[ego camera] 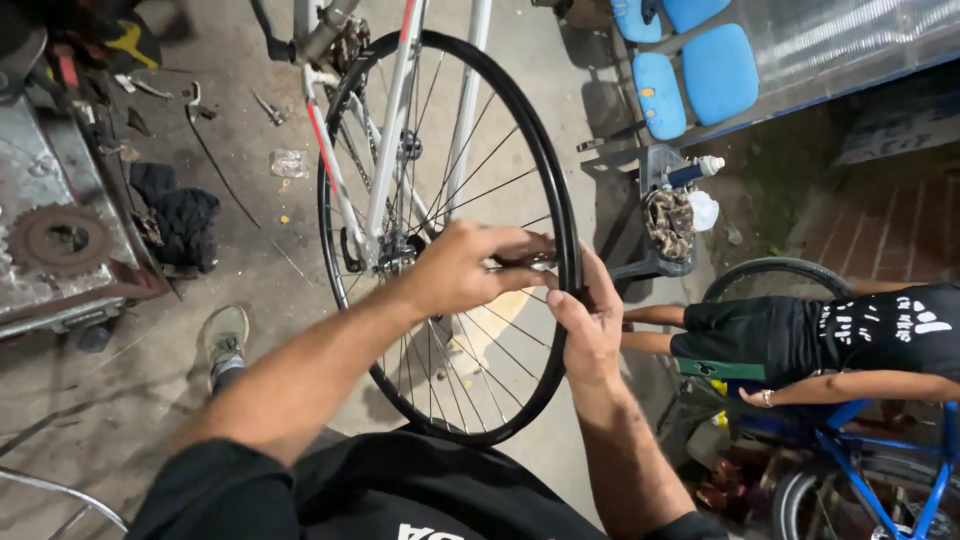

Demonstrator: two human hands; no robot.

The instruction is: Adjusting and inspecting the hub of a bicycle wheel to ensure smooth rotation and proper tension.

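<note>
Over a stained concrete floor (260,300), the person works at a black bicycle wheel (452,236) that stands upright in a white bicycle frame (395,120). The left hand (465,268) is closed around a small metal tool (525,264), holding it against the spokes just inside the rim. The right hand (590,325) grips the rim itself on the near right side, fingers curled over its edge, touching the wheel just beside the left hand. A sneaker (222,338) shows below the left forearm. At the left lies a rusty metal slab (60,240) with a dark rag (185,222) beside it. To the right, another person in black clothes (800,335) stands near a blue bicycle (870,480), and blue chairs (700,70) sit farther back.
</note>
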